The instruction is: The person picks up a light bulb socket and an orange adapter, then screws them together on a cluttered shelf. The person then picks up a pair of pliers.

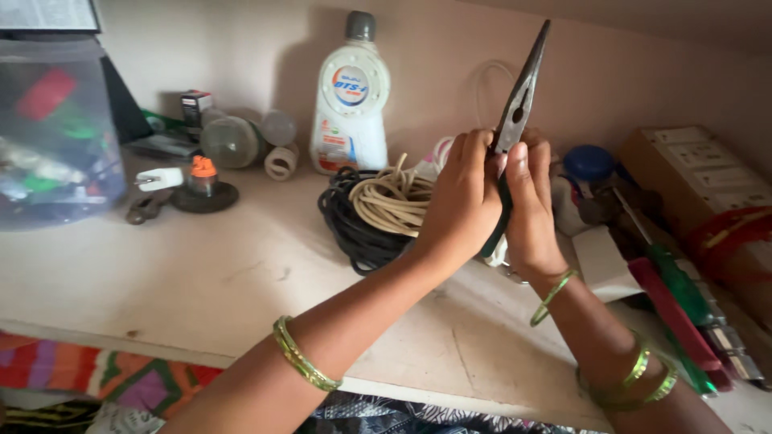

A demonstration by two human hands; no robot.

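From the head view I see both forearms rising from the lower edge and meeting above the middle of the bench (201, 281). My left hand (462, 197) comes in from the lower left, wrist bent back a little, knuckles toward the camera, its fingers (474, 153) curled tight around the pliers (519, 104) at the grips. My right hand (531, 205) comes up from the lower right, palm turned inward, its fingers likewise wrapped on the grips, so the two hands press together around the tool. The pliers stand nearly upright, tilted slightly right, with the long nose poking up above the fingers and the jaws closed to a point; the dark green grips show between the palms and below them. Bangles ring both forearms.

Just left of and behind the fingers lies a cable coil (378, 209), black and cream strands wound together, resting on the bench. Further behind it a white bottle (351, 96) stands against the wall. Right of the fingers, a green screwdriver (679, 285) lies among clutter near a cardboard box (708, 181). Well off to the left sits a clear tub (56, 128).
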